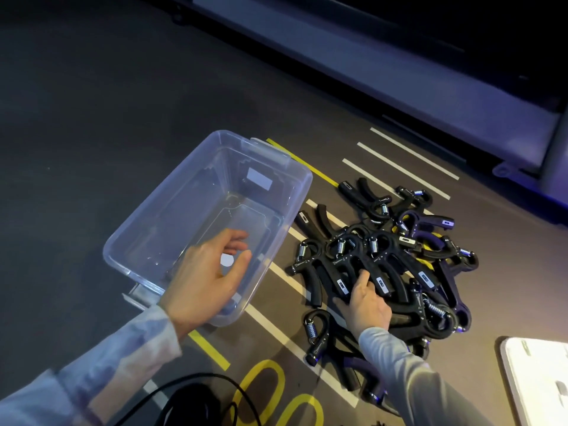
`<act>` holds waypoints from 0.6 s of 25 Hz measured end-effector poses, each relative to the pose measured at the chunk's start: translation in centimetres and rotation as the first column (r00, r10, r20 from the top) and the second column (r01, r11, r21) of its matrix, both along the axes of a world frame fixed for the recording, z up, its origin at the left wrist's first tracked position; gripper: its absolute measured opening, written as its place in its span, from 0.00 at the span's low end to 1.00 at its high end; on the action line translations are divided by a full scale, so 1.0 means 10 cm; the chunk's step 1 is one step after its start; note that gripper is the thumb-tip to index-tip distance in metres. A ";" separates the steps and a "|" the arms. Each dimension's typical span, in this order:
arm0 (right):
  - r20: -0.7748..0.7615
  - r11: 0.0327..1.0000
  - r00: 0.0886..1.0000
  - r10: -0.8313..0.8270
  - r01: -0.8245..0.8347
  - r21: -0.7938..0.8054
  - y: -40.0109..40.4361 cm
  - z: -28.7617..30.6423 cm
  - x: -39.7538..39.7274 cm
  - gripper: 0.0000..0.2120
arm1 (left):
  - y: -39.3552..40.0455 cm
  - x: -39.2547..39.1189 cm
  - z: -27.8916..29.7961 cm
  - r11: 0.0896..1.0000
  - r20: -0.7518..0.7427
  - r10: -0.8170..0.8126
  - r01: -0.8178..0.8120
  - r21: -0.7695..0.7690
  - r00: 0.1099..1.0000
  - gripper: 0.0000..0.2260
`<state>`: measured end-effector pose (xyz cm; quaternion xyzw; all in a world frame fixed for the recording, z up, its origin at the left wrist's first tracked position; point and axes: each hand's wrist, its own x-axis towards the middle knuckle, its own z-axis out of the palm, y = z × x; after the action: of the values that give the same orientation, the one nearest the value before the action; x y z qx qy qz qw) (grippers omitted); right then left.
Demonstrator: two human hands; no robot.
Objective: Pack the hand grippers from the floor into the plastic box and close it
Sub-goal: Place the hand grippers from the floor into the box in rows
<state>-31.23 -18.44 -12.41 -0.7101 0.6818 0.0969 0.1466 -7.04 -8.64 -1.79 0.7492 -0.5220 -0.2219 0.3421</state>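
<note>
A black cable (196, 392) loops across the dark floor (92, 118) at the lower left, beside yellow painted markings (261, 392). Above it the clear plastic box (147, 210) stands open on the floor, tilted diagonally in the view, with nothing in it but a white label on its far wall and a round white sticker near the front. The left hand (206, 281) reaches over the box's near rim, fingers spread loosely and relaxed, holding nothing; its pale sleeve runs back to the lower left corner.

Just right of the box, over white floor stripes (276, 321), lies the pile of black hand grippers (399, 256), tangled together with metal springs showing. 1 gripper (316, 336) lies a little apart at the pile's near edge, beside the right wrist. The right hand (365, 302) rests on the near side of the pile, fingers reaching forward onto the handles; whether they have closed round one cannot be told. At the lower right corner sits a white lid (538, 379), well apart from the box.
</note>
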 end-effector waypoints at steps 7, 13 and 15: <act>-0.040 0.997 0.998 0.057 -0.059 -0.044 -0.03 -0.02 0.01 0.35 | 0.30 0.30 -0.13 0.973 0.295 0.229 -0.213 -0.084 0.928 0.26; -0.024 1.000 0.999 0.023 -0.024 -0.019 -0.05 -0.03 -0.01 0.34 | 0.47 0.64 -0.23 0.848 0.231 0.496 -0.525 0.078 0.837 0.46; -0.029 1.000 0.999 0.015 -0.014 0.011 -0.06 -0.02 -0.02 0.34 | 0.45 0.71 -0.26 0.864 0.189 0.470 -0.493 0.103 0.862 0.44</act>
<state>-31.39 -19.08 -12.60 -0.7128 0.6782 0.1118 0.1397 0.03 -4.13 -4.41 0.8943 -0.3254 -0.1073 0.2879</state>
